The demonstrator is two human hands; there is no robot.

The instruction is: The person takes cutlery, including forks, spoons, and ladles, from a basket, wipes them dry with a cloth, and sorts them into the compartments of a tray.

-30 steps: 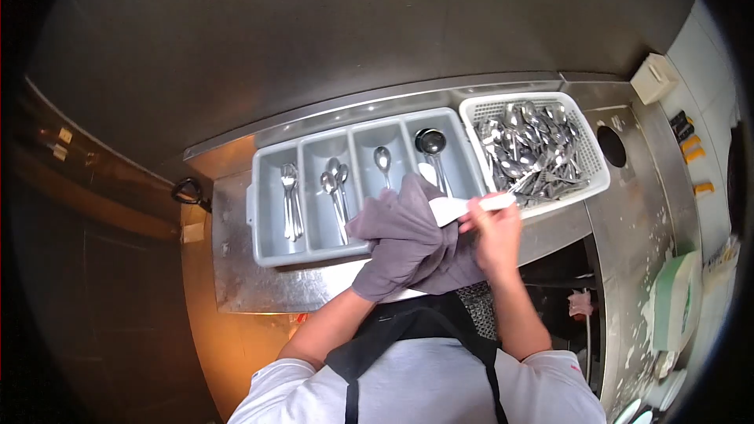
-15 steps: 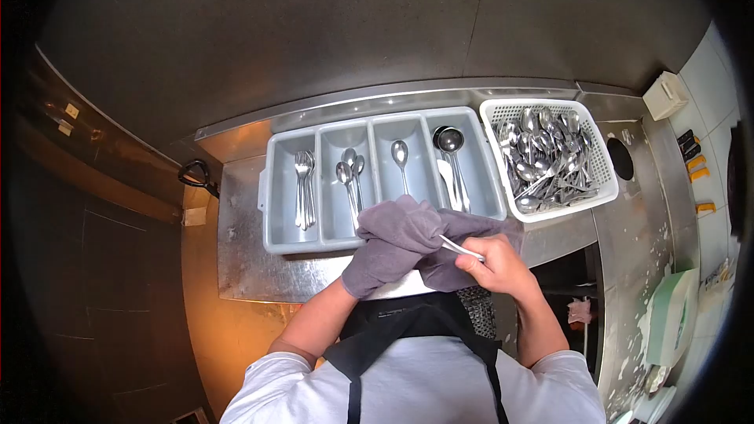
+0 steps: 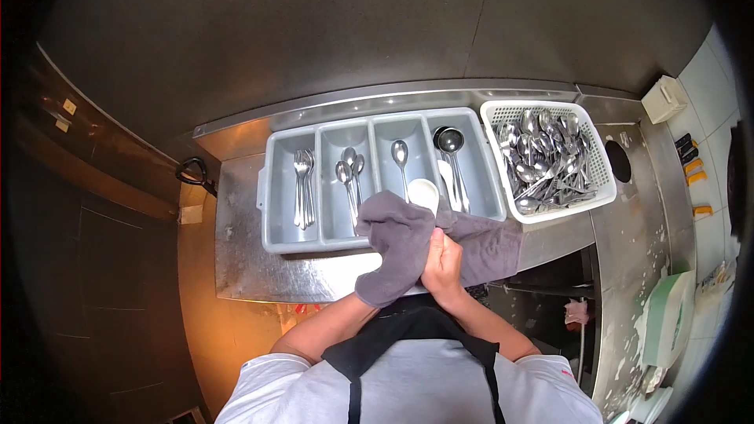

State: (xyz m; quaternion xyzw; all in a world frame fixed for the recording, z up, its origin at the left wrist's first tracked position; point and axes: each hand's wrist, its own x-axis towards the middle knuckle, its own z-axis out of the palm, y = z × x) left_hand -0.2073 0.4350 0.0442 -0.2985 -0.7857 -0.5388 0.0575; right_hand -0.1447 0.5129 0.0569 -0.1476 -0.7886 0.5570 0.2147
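Note:
A grey-purple cloth (image 3: 397, 239) wraps my left hand, hiding its fingers, and trails out to the right behind my other hand. My right hand (image 3: 442, 263) is closed in a fist at the cloth, around the mostly hidden handle of a white spoon (image 3: 424, 194). The spoon's round head sticks up above the cloth. Just beyond is a grey cutlery tray (image 3: 292, 247) with long compartments. From left to right they hold forks (image 3: 303, 188), several spoons (image 3: 345, 173), a single spoon (image 3: 400, 154), then dark-bowled ladles (image 3: 450, 140) with a white utensil (image 3: 446, 177).
Right of the tray, a white perforated basket (image 3: 606, 177) is heaped with loose metal cutlery (image 3: 542, 157). Both stand on a steel counter (image 3: 243, 267) against a dark wall. Farther right are a round dark hole (image 3: 619, 159) and a green-and-white box (image 3: 673, 318).
My right hand has moved left, in against the cloth. The white spoon has turned so its head now shows above the cloth, where before only its handle showed.

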